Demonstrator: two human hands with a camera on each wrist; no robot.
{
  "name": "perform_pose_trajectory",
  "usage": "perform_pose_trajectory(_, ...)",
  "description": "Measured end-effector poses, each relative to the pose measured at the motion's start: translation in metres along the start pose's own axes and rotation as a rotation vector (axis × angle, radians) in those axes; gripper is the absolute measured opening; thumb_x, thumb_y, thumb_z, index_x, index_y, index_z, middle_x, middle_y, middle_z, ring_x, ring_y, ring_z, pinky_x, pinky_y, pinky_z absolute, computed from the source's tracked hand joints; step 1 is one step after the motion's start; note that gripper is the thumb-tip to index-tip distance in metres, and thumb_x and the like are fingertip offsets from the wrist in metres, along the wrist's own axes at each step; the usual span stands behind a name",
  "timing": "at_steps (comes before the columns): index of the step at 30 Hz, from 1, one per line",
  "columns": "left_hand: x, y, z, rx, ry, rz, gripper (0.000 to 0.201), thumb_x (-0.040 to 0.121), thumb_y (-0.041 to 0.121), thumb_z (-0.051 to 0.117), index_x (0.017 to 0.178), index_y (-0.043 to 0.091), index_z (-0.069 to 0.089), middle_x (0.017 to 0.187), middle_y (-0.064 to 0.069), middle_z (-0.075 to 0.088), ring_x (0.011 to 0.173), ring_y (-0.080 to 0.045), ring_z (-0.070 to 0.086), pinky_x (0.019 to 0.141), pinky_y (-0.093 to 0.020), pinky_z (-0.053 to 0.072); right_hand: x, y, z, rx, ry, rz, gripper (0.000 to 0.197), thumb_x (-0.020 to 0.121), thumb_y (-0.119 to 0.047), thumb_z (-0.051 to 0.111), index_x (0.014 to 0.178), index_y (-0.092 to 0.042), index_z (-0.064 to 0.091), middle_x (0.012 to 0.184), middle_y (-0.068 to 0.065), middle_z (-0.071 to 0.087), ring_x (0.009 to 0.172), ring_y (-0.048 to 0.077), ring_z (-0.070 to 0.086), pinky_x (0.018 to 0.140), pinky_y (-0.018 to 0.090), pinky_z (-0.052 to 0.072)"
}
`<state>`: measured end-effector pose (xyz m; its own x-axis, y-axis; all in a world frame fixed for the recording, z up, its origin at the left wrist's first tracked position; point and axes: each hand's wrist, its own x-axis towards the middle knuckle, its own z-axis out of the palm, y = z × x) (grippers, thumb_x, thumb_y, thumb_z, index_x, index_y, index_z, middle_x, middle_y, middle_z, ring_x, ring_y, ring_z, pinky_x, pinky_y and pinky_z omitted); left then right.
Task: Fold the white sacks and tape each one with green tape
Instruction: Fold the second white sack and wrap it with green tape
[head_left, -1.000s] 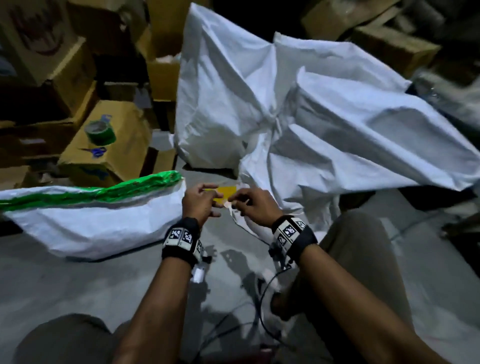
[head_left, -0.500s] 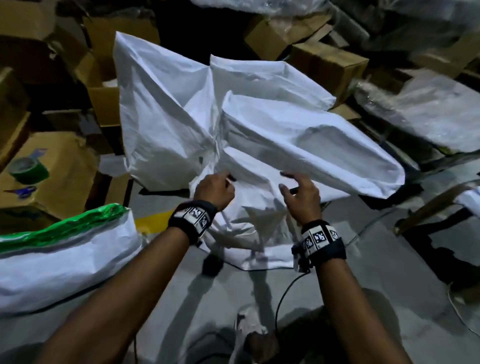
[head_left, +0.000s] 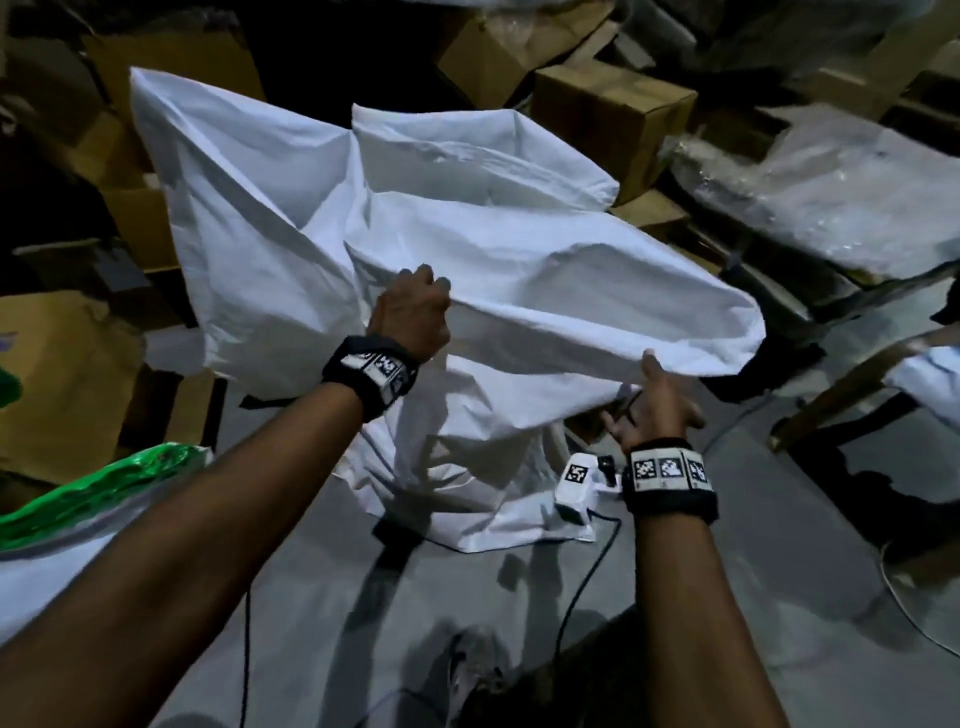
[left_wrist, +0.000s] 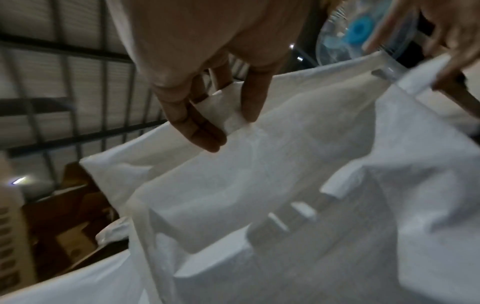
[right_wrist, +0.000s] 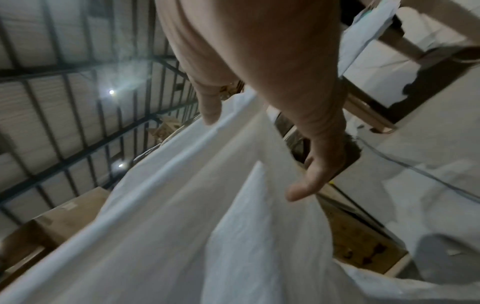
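Left wrist view shows my left hand (left_wrist: 207, 98) pinching a fold of the white sack (left_wrist: 285, 185) between thumb and fingers. My right hand (head_left: 655, 405) is under the sack's lower edge; the fingers look loose, but motion blur hides if they grasp it, so I cannot tell. The sack (head_left: 467, 270) hangs crumpled above the grey floor (head_left: 779, 571). At the left edge a second sack with green tape (head_left: 93, 493) is cut off. Cardboard boxes (head_left: 613, 124) behind are dark; I read no writing on them.
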<state>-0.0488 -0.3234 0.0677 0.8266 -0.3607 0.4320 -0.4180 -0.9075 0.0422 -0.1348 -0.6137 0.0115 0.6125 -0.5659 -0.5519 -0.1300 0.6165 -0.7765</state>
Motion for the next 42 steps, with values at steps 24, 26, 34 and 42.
perform_pose_trajectory(24,-0.21,-0.124,-0.117,-0.902,0.238,-1.298,0.062,0.072,0.034,0.081,0.126,0.016,0.056,0.114,-0.005,0.062,0.099,-0.025,0.061,0.08,-0.038,0.055,-0.235,0.055,-0.001,-0.722,-0.663,-0.672,0.011,0.072,-0.013,0.062,0.078,-0.018,0.068,0.062,-0.003,0.066,0.055,0.017,0.058,0.052,0.03,0.045)
perform_pose_trajectory(26,-0.205,-0.114,-0.134,-1.142,0.2,-1.259,0.017,0.08,0.005,0.067,0.093,0.013,0.06,0.083,-0.005,0.059,0.072,-0.021,0.059,0.057,-0.026,0.048,-0.249,0.054,-0.023,-0.82,-0.771,-0.601,0.015,0.078,-0.005,0.065,0.084,-0.018,0.068,0.06,-0.001,0.065,0.047,0.014,0.055,0.046,0.028,0.043)
perform_pose_trajectory(34,-0.245,-0.105,-0.144,-1.195,0.332,-1.191,0.018,0.025,0.005,0.037,0.04,0.009,0.027,0.036,-0.003,0.02,0.036,-0.018,0.018,0.051,-0.017,0.016,-0.237,0.025,-0.072,-0.593,-0.547,-0.551,0.07,0.062,-0.077,0.077,0.103,-0.021,0.063,0.075,-0.002,0.065,0.064,0.016,0.06,0.058,0.033,0.049)
perform_pose_trajectory(42,-0.316,-0.104,-0.17,-1.204,0.28,-1.254,0.027,0.065,-0.004,0.056,0.048,0.011,0.07,0.063,-0.006,0.069,0.066,-0.032,0.064,0.052,-0.028,0.057,-0.193,-0.005,-0.065,-0.515,-0.293,-0.413,0.117,0.053,-0.062,0.092,0.149,-0.039,0.028,0.153,0.006,0.03,0.123,0.024,0.047,0.081,0.058,0.056)
